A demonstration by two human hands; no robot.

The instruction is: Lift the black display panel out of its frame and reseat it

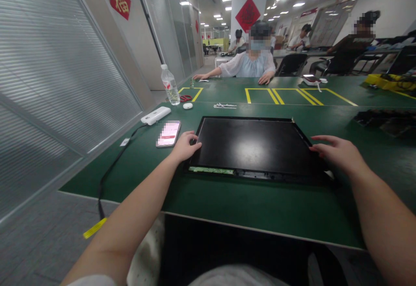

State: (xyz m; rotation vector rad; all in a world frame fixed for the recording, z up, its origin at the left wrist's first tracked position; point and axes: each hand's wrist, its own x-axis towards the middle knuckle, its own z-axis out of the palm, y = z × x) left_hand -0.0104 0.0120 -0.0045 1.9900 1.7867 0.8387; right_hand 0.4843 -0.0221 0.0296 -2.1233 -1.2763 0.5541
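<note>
A black display panel (256, 143) lies in front of me on the green table, its glossy face up. Along its near edge a strip of green circuit board (211, 170) is exposed at the left. My left hand (186, 146) is closed on the panel's left edge, thumb on top of the frame and the other fingers partly hidden. At the right edge, my right hand (338, 151) grips the frame with its fingertips, the index finger straighter than the rest. Its lower fingers are hard to see.
Left of the panel lie a phone (168, 134), a white power strip (156, 115) with a black cable and a water bottle (170, 85). Red-handled scissors (185, 98) and a small white case (187, 105) are nearby. Dark parts (386, 121) lie right. A co-worker (253, 63) sits opposite.
</note>
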